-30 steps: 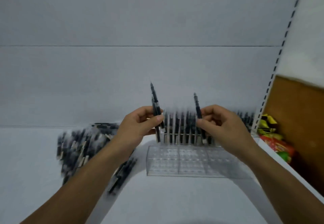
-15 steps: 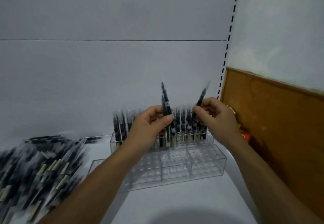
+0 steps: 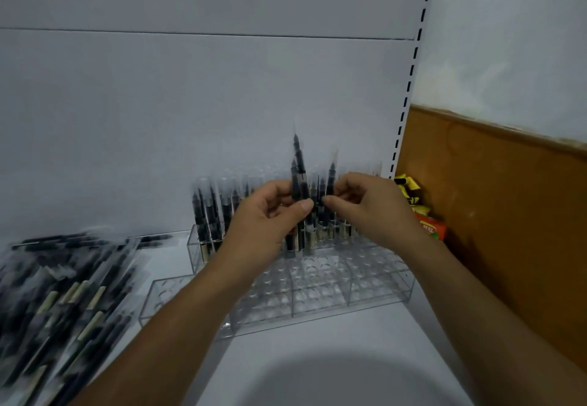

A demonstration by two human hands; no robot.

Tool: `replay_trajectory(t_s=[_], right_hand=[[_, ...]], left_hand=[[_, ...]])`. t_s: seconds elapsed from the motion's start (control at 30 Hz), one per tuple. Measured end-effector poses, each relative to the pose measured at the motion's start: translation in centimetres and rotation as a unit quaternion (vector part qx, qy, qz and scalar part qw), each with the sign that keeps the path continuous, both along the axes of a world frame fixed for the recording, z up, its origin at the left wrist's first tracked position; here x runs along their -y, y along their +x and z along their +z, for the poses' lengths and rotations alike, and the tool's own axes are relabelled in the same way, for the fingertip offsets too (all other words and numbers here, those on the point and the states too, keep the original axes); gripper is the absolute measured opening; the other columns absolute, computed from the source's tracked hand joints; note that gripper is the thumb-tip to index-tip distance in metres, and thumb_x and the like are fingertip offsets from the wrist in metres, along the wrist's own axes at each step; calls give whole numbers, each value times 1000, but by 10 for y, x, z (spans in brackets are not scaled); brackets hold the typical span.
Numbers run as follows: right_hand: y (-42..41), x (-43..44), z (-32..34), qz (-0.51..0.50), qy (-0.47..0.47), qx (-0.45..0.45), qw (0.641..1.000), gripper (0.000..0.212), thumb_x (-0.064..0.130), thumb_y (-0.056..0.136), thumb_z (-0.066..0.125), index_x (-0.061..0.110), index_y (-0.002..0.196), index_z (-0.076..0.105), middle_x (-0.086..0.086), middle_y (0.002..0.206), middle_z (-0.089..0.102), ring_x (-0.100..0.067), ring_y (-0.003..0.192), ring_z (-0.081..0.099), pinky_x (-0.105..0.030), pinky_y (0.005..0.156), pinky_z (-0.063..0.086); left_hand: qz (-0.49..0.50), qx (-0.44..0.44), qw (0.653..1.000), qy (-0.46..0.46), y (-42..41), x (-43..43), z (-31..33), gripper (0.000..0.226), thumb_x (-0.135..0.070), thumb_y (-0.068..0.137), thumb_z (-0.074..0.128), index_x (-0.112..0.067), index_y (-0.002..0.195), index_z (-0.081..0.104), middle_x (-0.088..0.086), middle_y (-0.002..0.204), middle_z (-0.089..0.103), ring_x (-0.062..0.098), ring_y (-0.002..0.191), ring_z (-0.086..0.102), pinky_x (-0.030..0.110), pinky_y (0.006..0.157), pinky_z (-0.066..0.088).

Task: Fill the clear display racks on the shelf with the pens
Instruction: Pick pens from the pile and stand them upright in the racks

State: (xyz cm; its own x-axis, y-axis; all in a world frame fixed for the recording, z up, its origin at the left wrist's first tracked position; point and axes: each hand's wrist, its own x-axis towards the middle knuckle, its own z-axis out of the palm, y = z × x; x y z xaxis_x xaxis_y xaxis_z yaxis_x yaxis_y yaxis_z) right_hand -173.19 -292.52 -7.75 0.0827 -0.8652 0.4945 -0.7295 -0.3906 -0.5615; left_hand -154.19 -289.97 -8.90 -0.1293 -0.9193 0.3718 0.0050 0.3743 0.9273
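Mostly black pens point(image 3: 299, 164), pale ends, clear sleeves

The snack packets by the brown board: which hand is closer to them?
Right. The right hand sits just left of the packets; the left hand is farther left, holding pens over the rack.

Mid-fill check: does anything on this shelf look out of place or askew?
Yes. Yellow and orange packets, seemingly snacks, sit wedged beyond the right end of the racks against the brown panel, odd beside stationery. The wrapped pens at left lie in a loose heap. Nothing looks spilled or broken.
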Motion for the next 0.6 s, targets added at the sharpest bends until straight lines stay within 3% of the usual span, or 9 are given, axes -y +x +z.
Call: replay_trajectory(t_s=[0.17,0.3,0.4,0.5,0.6], right_hand=[[4,-1,-1,-25,34,-142,989,21,48,85,69,35,75,56,16,63,48,-2,61,44,-23,52,29],[2,-6,0,-32,52,-155,986,22,53,85,66,33,76,63,15,64,53,-2,61,49,-24,53,34],[-5,-15,0,-25,-4,-57,998,25,49,87,65,26,84,73,10,69,64,-7,65,58,-34,61,52],[1,-25,1,54,-51,120,990,16,40,87,67,25,87,74,0,66,62,-12,60,55,-33,60,49],[14,-33,2,118,-51,182,975,7,31,88,68,27,91,73,-15,71,61,-26,64,55,-34,57,47]], left_hand=[[1,4,1000,0,-1,1,0,18,-26,86,70,-29,103,67,-10,93,72,2,85,68,11,66,49],[-6,7,1000,-5,0,-2,0,14,-26,87,70,-33,98,67,-15,90,72,1,85,68,10,65,49],[-11,7,1000,-5,0,-3,1,17,-27,86,70,-32,101,67,-15,91,73,0,85,68,9,66,48],[-18,10,1000,-12,-1,-6,3,21,-28,83,72,-32,104,68,-14,92,73,0,86,68,8,68,48],[-43,15,999,-18,-2,-9,5,22,-22,83,72,-30,104,69,-11,92,74,3,87,69,9,71,49]])
